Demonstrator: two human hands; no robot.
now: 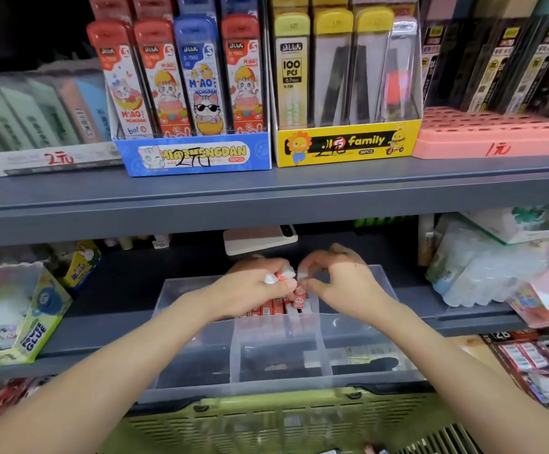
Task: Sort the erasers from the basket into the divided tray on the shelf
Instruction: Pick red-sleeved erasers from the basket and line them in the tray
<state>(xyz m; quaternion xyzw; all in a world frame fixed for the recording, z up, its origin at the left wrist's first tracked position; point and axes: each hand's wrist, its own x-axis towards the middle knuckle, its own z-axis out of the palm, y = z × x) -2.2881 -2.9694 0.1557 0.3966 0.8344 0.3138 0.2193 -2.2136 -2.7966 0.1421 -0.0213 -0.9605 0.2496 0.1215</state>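
Partly hidden erasers (279,277), left hand (250,286) gripping (blurred)

The divided tray (370,326) sits on the lower shelf (119,322), with the basket (266,421) before and below it. Erasers (266,309) lie in the tray's middle compartment, toward the back. A glue box (34,335) stands left of the tray; display boxes (194,155) line the upper shelf (266,198) above.

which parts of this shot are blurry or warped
Head view: blue display box is sharp, print legible; head view's far-left packs smear into blur; shelf edge bows from the wide lens; left hand, right hand and the erasers they pinch look slightly soft.
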